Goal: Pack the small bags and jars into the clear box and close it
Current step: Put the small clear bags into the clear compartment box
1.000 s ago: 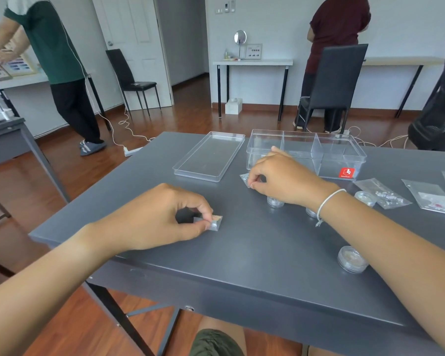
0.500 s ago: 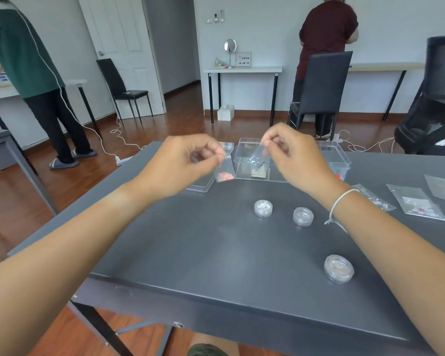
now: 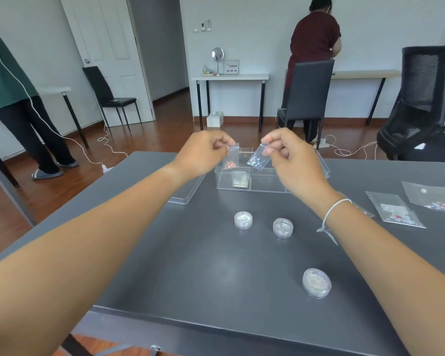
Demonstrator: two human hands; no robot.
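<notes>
Clear box (image 3: 244,185), crinkly bags (image 3: 232,158) pinched above

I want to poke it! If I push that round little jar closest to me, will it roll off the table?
Probably not. The nearest jar sits flat on its wide base on the table, so a push would likely slide it. It looks like small, clear plastic, so likely light. Tipped onto its round edge, it could roll.

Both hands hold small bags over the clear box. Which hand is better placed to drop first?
Probably left: the left hand dangles its bag upright over the clear box; the right hand holds its bag tilted.
</notes>
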